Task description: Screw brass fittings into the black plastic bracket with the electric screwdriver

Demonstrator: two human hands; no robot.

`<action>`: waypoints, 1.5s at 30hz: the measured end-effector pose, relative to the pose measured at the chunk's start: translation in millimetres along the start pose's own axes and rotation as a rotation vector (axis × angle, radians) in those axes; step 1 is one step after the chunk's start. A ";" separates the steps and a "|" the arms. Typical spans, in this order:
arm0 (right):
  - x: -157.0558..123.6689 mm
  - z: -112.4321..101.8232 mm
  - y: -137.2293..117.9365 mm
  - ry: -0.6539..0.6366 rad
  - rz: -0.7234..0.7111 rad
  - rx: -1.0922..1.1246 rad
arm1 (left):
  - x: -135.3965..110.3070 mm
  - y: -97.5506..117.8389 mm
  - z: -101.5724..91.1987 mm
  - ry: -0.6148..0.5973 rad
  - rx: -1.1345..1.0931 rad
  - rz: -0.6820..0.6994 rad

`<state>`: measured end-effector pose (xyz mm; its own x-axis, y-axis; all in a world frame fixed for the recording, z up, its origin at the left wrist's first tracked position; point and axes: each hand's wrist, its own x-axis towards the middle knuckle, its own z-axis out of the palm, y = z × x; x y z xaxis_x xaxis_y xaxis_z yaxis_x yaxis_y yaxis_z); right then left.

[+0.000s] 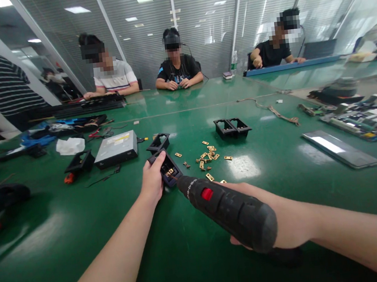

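Observation:
Wrapped round a black cordless drill (228,213) is my right hand (266,209); its fingers are mostly hidden behind the tool. The drill's tip points left into a black plastic frame (168,166), which my left hand (153,176) grips with the thumb over its upper rim. Small brass-coloured pieces (170,173) sit inside that frame, by the drill's tip. Whether the tip touches a screw I cannot tell. Just right of the frame lie loose brass plates (205,157) and a few small screws (186,164). Behind my left hand stands another black frame (159,142).
A double black frame (232,128) stands farther back. Left are a silver disc drive (117,148), white tissue (70,145) and another black frame (79,165). Right lie a phone-like slab (340,148), circuit boards (371,117) and a cord (275,111). Several people sit across the green table (185,107).

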<state>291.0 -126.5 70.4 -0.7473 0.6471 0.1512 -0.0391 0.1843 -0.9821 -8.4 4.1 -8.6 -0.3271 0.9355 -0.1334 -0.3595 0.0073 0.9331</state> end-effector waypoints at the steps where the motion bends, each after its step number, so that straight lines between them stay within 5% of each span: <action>1: 0.1 0.4 0.6 0.002 0.000 0.005 | 0.0 0.0 0.3 0.005 0.001 0.001; 45: 0.5 3.8 3.1 0.013 0.007 0.072 | -2.3 2.2 1.0 -0.007 -0.010 -0.013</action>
<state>288.0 -128.4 67.1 -0.7387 0.6581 0.1457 -0.0823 0.1264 -0.9886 -7.6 2.3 -6.0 -0.3161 0.9379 -0.1427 -0.3725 0.0156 0.9279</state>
